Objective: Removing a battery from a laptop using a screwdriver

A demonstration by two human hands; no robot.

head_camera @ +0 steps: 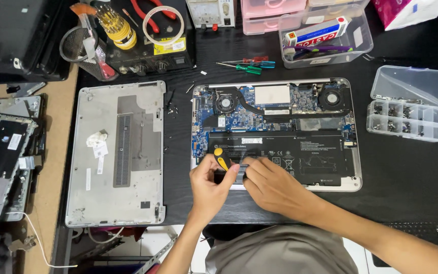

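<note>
Yellow-handled screwdriver point(221, 158) over an opened laptop point(277, 133).
Left hand point(210, 189) closed around it; right hand point(271, 185) seemingly pinching by the tip.

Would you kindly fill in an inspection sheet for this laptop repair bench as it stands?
Surface: black desk, crowded along its far edge.
Job's things: opened laptop, boards, fans and black battery exposed; removed bottom cover lies to its left.
Clutter: loose screwdrivers, compartment screw box, tool holder, tape roll.
Grippers: left hand holds a yellow-handled screwdriver at the battery's front edge; right hand presses beside it.
Cables: white cable hangs at lower left.
Surroundings: dismantled laptop parts stacked at left.
</note>
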